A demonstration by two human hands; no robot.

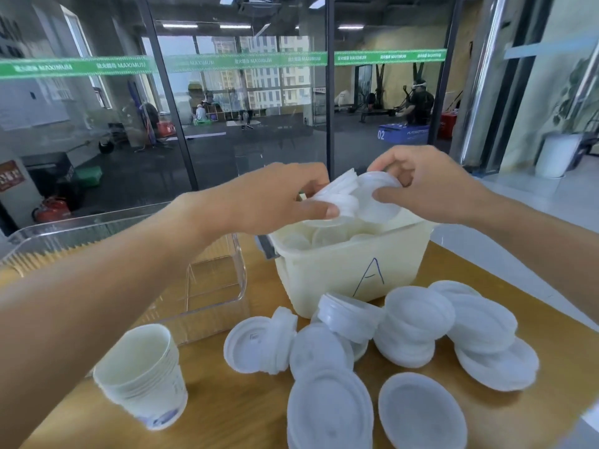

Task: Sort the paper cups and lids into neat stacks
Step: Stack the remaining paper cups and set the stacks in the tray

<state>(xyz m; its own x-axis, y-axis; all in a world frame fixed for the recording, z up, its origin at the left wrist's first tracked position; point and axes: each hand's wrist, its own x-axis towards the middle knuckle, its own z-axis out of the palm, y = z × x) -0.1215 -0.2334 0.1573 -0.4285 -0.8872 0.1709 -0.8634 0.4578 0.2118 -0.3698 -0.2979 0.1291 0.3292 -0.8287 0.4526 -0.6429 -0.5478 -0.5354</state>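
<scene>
Above the cream bin marked "A" (327,277), both my hands hold white plastic lids. My left hand (275,199) grips a short stack of lids (337,196) by its edge. My right hand (428,186) pinches a single lid (381,202) right beside that stack. More lids lie inside the bin. In front of the bin, several loose lids and short lid stacks (415,328) lie scattered on the wooden table (233,406). A nested stack of white paper cups (142,374) stands tilted at the front left.
A clear plastic box (214,286) stands to the left of the bin, under my left forearm. A glass wall rises just behind the table. The table's right edge runs close past the lids.
</scene>
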